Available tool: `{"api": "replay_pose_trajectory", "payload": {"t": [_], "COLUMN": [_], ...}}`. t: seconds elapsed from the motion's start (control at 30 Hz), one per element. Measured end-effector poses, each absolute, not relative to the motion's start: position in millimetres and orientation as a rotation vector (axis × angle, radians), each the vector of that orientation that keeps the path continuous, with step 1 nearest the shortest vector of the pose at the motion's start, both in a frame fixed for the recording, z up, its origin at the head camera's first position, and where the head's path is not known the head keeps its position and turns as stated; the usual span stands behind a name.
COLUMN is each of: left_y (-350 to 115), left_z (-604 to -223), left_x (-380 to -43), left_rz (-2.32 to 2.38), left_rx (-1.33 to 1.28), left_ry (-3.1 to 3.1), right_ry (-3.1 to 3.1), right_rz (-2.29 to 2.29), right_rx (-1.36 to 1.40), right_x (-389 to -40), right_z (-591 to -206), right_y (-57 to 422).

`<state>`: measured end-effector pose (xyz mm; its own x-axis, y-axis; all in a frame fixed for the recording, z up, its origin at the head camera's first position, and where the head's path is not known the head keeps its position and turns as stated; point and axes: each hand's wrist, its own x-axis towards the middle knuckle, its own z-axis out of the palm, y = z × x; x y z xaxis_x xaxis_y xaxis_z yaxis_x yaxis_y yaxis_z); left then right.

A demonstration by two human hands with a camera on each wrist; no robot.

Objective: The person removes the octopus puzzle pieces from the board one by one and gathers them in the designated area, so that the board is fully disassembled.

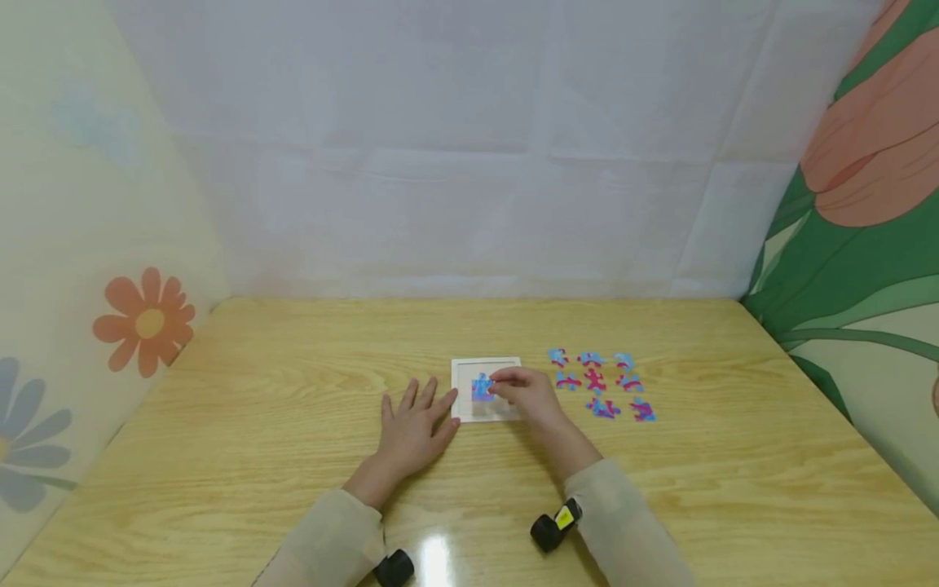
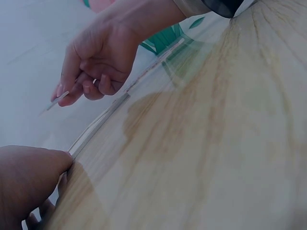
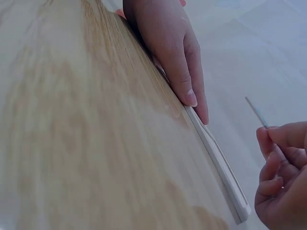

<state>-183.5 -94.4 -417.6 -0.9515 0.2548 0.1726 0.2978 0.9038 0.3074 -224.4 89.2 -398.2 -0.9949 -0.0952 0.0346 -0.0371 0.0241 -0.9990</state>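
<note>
A blue and purple jigsaw piece is pinched between the thumb and fingers of my right hand. It is held above a square white puzzle frame. In the right wrist view the jigsaw piece shows edge-on, raised off the frame. My left hand lies on the table with fingers spread, its thumb and forefinger touching the frame's left edge. The left wrist view shows that thumb against the frame's side.
Several loose jigsaw pieces, blue and red, lie in rows to the right of the frame on the wooden table. A white cloth hangs behind the table. Flower-patterned panels stand at both sides.
</note>
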Motion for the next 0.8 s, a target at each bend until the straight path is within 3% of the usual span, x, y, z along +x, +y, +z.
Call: {"api": "replay_pose_trajectory", "payload": {"t": [0.8], "left_y": [-94], "left_z": [-415], "left_x": [-181], "left_rz": [-0.534], "left_rx": [-0.455], "left_ry": [-2.928], "right_ry": [2.303], "right_rz": [-2.091], "right_rx": [-0.080], "right_x": [-227], "right_z": [-394], "right_y": [128]}}
